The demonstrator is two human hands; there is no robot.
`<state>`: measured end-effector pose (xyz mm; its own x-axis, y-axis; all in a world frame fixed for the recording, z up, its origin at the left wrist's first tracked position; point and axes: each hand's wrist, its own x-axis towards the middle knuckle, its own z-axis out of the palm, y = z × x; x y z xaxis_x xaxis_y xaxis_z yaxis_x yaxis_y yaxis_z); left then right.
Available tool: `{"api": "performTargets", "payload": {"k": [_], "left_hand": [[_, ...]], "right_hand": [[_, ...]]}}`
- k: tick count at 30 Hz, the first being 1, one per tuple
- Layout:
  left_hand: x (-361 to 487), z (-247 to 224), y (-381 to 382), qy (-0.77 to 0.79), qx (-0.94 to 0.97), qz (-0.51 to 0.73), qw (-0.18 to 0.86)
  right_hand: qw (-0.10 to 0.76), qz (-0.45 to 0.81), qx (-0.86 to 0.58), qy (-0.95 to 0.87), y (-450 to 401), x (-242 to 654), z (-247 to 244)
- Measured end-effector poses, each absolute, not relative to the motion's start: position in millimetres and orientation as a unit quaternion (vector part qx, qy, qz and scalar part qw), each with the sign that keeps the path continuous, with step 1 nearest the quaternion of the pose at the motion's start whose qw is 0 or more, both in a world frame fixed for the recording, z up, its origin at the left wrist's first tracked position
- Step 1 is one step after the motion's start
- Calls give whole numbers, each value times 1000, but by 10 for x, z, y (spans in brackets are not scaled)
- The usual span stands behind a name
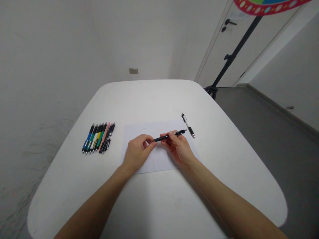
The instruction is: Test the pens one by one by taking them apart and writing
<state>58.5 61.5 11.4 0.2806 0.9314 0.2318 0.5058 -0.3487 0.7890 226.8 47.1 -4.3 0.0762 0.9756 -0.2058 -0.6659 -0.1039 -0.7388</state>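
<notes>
A black pen [161,137] is held level above a white sheet of paper [159,162], pointing left. My right hand [178,149] grips its barrel between thumb and fingers, with the clip end sticking out to the right. At the other end, my left hand [139,147] pinches the tip between thumb and index finger. Just right of the sheet's upper corner lies a white and black pen [188,126]. Small marks show near the paper's top edge; part of the sheet is hidden under my hands.
Several pens [98,137] in mixed colours lie side by side on the left of the white table [149,99]. Behind the table is a pale wall. A black stand [231,56] with a colourful disc [269,6] rises at the back right, before a door [219,43].
</notes>
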Motion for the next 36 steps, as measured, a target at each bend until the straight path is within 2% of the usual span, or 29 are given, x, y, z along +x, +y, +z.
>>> {"api": "performTargets", "payload": {"k": [6,17,23,27,36], "left_hand": [[596,100,637,494,735,311,345],[565,23,624,443,818,332,157],[506,-12,684,450,820,325,142],[345,-73,851,491,817,281,110],[139,-287,1005,531,838,123,29]], "right_hand": [[629,640,-380,-225,469,2256,-39],[623,631,-402,-228,467,2253,-50],[673,645,-333,-142,526,2274,-23],[681,663,-294,-97,560,2408,63],[653,677,-295,-169,508,2579,237]]}}
